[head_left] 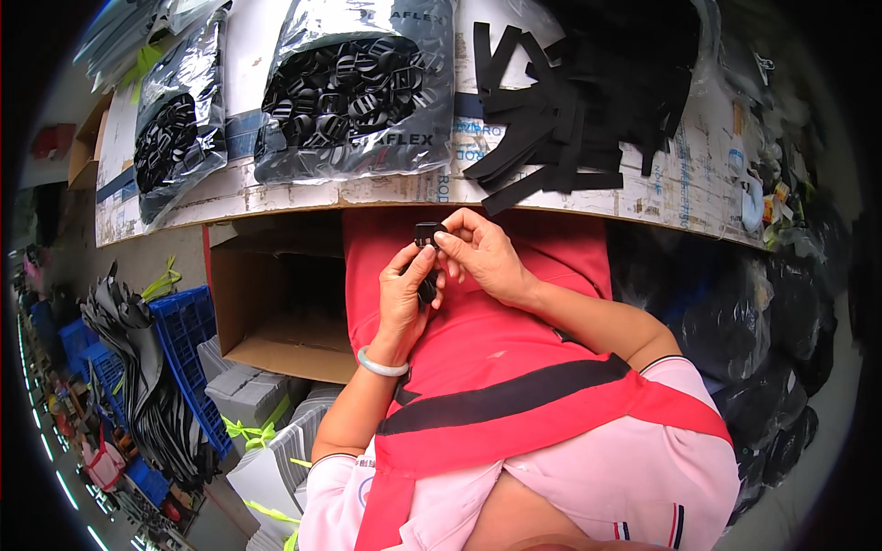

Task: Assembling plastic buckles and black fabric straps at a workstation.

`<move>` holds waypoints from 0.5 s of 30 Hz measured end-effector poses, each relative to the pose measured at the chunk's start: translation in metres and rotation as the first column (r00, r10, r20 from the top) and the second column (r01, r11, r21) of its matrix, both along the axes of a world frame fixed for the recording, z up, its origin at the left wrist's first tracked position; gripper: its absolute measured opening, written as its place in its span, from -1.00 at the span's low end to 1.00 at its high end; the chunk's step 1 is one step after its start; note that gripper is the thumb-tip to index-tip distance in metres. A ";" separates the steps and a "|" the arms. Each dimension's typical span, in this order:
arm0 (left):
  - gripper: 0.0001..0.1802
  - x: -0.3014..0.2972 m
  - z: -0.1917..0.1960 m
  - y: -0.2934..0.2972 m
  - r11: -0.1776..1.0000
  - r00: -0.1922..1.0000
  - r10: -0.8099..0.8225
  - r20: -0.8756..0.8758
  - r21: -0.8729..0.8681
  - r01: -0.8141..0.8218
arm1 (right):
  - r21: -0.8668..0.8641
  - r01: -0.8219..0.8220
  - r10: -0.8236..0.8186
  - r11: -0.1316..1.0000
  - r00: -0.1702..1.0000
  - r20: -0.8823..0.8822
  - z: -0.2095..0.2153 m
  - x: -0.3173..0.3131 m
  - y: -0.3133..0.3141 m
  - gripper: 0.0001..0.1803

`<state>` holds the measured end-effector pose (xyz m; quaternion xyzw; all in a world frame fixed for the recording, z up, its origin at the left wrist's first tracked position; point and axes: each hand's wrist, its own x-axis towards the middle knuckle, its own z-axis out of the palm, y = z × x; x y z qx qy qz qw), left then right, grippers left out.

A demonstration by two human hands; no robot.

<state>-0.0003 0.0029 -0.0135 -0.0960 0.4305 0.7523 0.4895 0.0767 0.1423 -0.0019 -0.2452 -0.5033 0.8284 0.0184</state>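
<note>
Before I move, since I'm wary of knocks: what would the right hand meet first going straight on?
The right hand would likely meet the black plastic piece at its fingertips first; depth is unclear.

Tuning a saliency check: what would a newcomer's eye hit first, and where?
The bright red apron mid-view, with the left hand and right hand holding a small black piece in front of it. Next, top and left of centre, a large clear bag of black buckles on the worktop, with loose black straps to its right.
</note>
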 end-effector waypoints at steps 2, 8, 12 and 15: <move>-0.79 -0.004 0.000 0.002 1.000 1.000 -0.020 -0.019 0.014 0.020 | 0.035 0.003 -0.003 0.999 1.000 0.002 0.003 0.002 0.005 -0.81; -0.80 -0.029 0.005 -0.008 0.986 0.982 -0.139 -0.124 -0.106 0.126 | 0.995 0.102 0.028 0.009 0.994 -0.102 0.018 0.027 0.048 -0.58; -0.84 -0.028 0.011 -0.006 0.955 0.937 -0.237 -0.257 -0.241 0.176 | 0.978 0.176 0.037 -0.114 0.984 -0.173 -0.005 0.036 0.073 -0.72; -0.88 -0.026 0.010 0.000 0.949 0.915 -0.273 -0.298 -0.239 0.206 | 0.953 0.295 0.118 -0.061 0.951 -0.287 0.008 0.025 0.069 -0.72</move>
